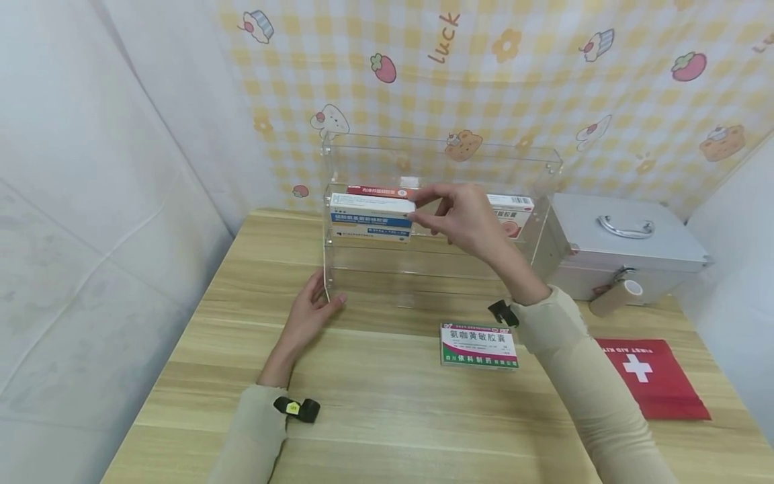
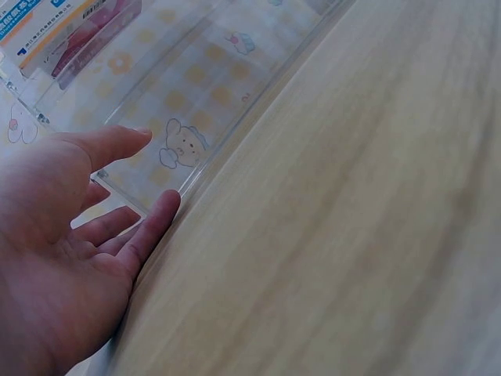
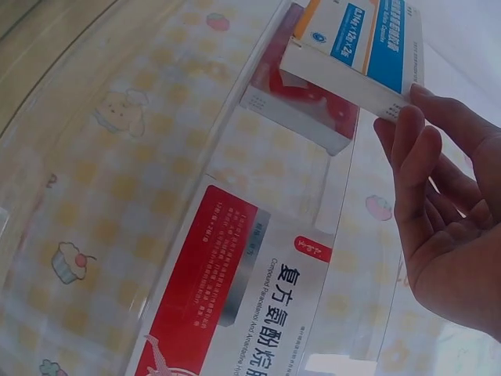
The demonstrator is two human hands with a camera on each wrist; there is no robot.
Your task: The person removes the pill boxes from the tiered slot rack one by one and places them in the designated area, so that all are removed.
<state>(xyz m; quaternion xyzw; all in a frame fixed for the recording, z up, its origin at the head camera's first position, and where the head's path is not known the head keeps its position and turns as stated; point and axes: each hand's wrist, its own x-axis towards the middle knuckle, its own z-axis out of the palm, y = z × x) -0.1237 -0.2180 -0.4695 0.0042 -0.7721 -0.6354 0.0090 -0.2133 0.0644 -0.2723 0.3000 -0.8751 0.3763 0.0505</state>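
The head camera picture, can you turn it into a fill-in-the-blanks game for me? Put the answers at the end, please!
1. The person's ____ hand pinches the blue-and-white medicine box.
2. The white words on the red pouch say "FIRST AID ____".
3. The word near the top of the checked cloth is "____".

Missing words: right; KIT; luck.

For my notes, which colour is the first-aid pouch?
The pouch is red, clearest in the head view.
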